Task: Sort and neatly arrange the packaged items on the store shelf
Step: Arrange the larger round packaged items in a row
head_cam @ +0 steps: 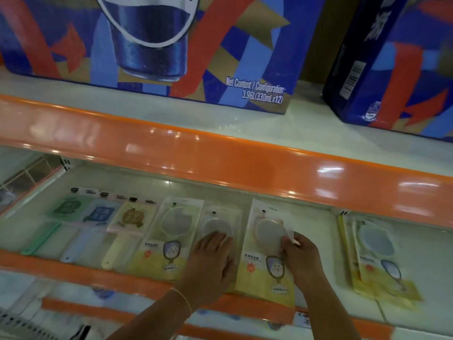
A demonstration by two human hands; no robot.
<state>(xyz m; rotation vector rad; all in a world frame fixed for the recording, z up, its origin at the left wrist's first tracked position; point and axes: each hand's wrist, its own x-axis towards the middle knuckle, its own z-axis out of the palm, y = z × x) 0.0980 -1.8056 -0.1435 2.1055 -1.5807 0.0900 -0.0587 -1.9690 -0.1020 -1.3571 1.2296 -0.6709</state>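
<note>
Head view: hands on two mirror packs on the shelf (171, 182).
Left hand (213, 261) presses flat on one pack (220, 217); right hand (300, 253) pinches the neighbouring pack (267, 241), long axis front-to-back.

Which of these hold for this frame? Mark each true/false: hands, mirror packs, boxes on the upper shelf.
1. The left hand lies flat on a mirror pack. True.
2. The right hand hangs free, touching nothing. False: it pinches the pink mirror pack at its right edge.
3. Three paddle-shaped items, green, blue and cream, lie left of the mirror packs. True.
4. The upper shelf holds glass bottles. False: it holds blue, red and gold printed cartons.
5. More mirror packs lie apart to the right of the right hand. True.
</note>
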